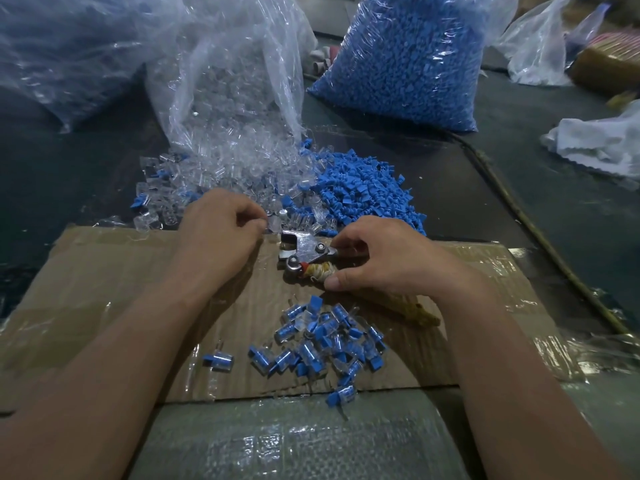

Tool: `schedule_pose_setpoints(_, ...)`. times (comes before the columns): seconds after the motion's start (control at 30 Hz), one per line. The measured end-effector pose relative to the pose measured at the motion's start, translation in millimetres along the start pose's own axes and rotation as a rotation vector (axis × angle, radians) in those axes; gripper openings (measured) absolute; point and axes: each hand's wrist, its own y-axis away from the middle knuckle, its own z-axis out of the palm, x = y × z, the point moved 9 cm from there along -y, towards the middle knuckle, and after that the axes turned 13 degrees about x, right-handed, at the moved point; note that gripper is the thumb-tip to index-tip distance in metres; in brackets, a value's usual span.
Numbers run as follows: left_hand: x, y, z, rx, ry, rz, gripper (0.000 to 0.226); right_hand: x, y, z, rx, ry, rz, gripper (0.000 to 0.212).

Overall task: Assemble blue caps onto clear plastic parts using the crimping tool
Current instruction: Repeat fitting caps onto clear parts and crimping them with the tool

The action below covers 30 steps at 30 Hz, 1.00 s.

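Head view: the right hand [384, 258] has its grip wrapped round the crimping tool [304, 252], fingers curled over the upper handle and thumb pressed on the band-wound lower one. The tool's metal head pokes out to the left of that grip, low over the cardboard sheet [104, 289], and I cannot tell whether a part sits in it.

Just left of the head is the left hand [218, 230], fingers curled in tight, fingertips right at the near edge of the clear plastic parts [235, 168]. Whether that grip pinches a piece, I cannot tell.

Loose blue caps [363, 192] are heaped beyond the right hand, touching the clear pile. Capped pieces [322, 341] lie scattered on the cardboard between the two forearms, near side of the tool. Farther back on the bench [554, 202] stand a full bag of blue caps [408, 57] and an open clear bag [225, 64] spilling parts.
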Motion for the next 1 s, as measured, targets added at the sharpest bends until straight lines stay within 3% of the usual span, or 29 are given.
schedule_pose_setpoints(0.1,-1,3,-9,0.036,0.116,-0.101,0.020,1,0,0,0.004,-0.008,0.024,0.059)
schedule_pose_setpoints(0.33,-4,7,-6,-0.016,0.194,-0.219,0.017,4,-2,-4,0.060,-0.087,0.052,0.040)
schedule_pose_setpoints(0.57,3,9,-12,0.011,0.297,-0.177,0.021,39,-9,-41,0.531,-0.149,0.200,0.011)
schedule_pose_setpoints(0.77,6,5,-14,0.068,0.220,-0.083,0.016,52,-11,-39,0.602,-0.124,0.240,0.005)
schedule_pose_setpoints(0.87,6,4,-9,0.049,0.113,-0.013,0.031,53,-13,-38,0.595,-0.080,0.225,0.016)
schedule_pose_setpoints(1.0,12,8,14,-0.139,0.007,0.099,0.047,46,-20,-27,0.514,-0.032,0.194,0.031)
